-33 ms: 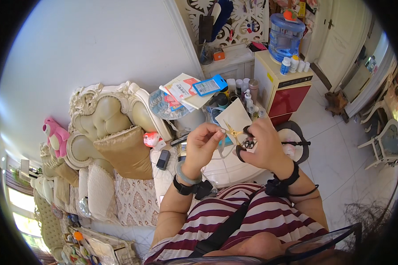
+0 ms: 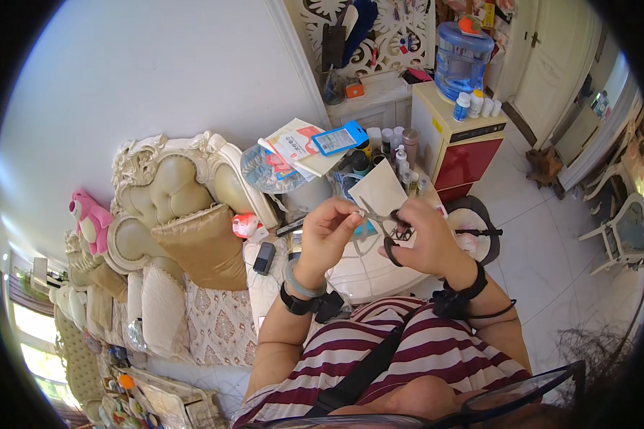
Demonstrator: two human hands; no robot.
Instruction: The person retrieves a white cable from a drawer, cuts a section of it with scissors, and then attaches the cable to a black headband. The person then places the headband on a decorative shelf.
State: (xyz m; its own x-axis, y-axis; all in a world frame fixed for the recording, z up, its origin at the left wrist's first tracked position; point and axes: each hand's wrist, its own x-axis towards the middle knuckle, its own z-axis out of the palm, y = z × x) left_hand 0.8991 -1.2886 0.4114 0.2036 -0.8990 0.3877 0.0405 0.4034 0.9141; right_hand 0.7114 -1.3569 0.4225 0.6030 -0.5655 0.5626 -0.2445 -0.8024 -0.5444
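Note:
My left hand [image 2: 329, 232] pinches a thin pale strip [image 2: 363, 247] between thumb and fingertips. The strip's loose end hangs down below the fingers. My right hand [image 2: 429, 236] grips a pair of scissors [image 2: 381, 217] by its black handle loops. Their blades are spread and point left, close to the fingertips of my left hand. Whether a blade touches the strip, I cannot tell. A white square sheet [image 2: 381, 187] lies behind the scissors on the cluttered table. Part of the strip is hidden inside my left fingers.
A pale round-edged table [image 2: 368, 282] stands below my hands. Bottles [image 2: 401, 156] and papers [image 2: 293, 146] crowd its far side. A cream and red cabinet [image 2: 469, 157] carries a blue water jug [image 2: 463, 61]. On the left is a sofa with a gold cushion [image 2: 204, 247].
The scissors have shifted slightly in my right hand, and their blades look grey instead of golden. More of the hanging strip shows. My left hand stays in place.

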